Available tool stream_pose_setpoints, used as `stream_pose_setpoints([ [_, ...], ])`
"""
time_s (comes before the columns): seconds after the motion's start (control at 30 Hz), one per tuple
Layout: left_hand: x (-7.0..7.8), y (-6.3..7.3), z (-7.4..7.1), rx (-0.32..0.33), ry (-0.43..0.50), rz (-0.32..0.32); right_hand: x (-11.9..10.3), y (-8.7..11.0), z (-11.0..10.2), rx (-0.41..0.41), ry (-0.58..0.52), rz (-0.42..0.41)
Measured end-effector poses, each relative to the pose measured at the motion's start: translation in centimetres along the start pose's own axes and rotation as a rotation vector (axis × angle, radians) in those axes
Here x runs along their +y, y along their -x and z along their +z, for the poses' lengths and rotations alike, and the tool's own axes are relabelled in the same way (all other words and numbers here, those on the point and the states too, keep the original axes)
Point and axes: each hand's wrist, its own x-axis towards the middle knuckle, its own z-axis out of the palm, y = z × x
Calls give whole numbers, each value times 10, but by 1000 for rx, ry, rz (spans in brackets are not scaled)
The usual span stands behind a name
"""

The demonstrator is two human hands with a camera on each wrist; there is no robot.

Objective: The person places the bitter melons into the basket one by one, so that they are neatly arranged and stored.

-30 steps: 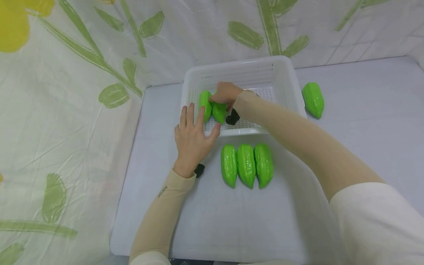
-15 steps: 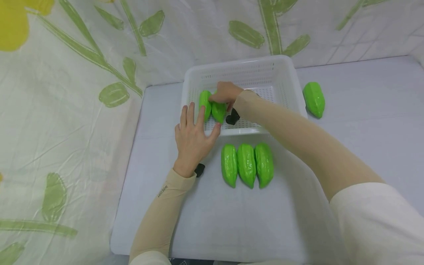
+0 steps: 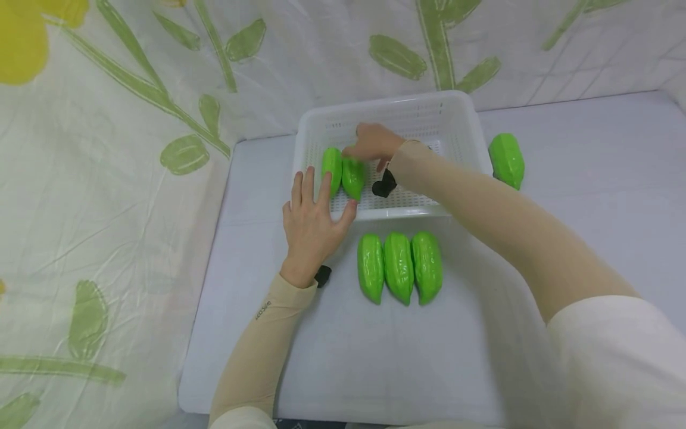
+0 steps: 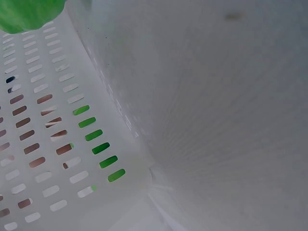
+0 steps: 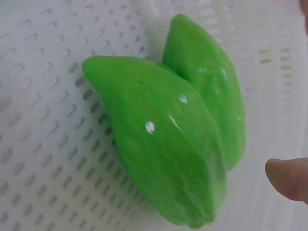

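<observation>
A white perforated plastic basket [image 3: 393, 212] stands at the back of the table. Inside, at its left, two glossy green bitter-melon-like pieces [image 3: 353, 180] lie side by side, tips toward the front. My right hand [image 3: 376, 143] hovers over the back end of the inner piece; in the right wrist view its fingertip [image 5: 284, 178] is apart from both pieces. Fingers spread, my left hand [image 3: 313, 223] rests at the basket's front left rim and holds nothing. The left wrist view shows the basket wall [image 4: 57, 120], with green through its slots.
Three more green pieces [image 3: 399, 268] lie in a row on the table in front of the basket. A single green piece [image 3: 506, 159] lies right of the basket. A patterned curtain [image 3: 321, 59] hangs behind and to the left of the table.
My right hand has let go of the inner green piece and moved slightly up and to the right. The left hand and the pieces on the table have not moved.
</observation>
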Motion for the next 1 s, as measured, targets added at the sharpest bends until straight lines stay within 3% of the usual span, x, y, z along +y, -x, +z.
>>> stream_pose_setpoints([
  [0.47,-1,1,2,6,-14,2,-2,45,-31,72,58,-81],
  [0.8,0,1,1,3,-7,2,22,74,-55,158,122,-148],
  [1.0,-3,1,2,10,-4,-1,36,90,-71,200,92,-140],
])
